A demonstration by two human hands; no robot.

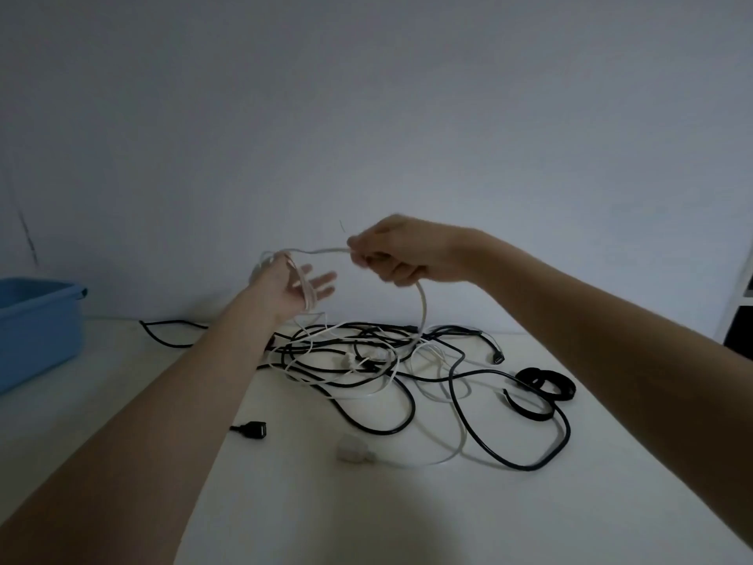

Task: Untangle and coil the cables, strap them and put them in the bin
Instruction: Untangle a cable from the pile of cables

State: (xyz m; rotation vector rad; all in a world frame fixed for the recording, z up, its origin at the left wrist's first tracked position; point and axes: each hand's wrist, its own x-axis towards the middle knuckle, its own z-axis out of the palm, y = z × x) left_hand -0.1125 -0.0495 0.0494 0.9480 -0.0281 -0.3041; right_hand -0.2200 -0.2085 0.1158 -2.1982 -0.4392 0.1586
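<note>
Two straps (540, 391), seemingly, beside cables (366, 360); bin (38, 320) left

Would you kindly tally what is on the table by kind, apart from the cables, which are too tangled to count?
Blue bin: 1
Black straps: 2, as far as I can tell
Loose black plug: 1
Loose white plug: 1
Total: 5

White table (407, 515) carries tangled cables (366, 360), black straps (544, 385) — blue bin (36, 320) at left.
</note>
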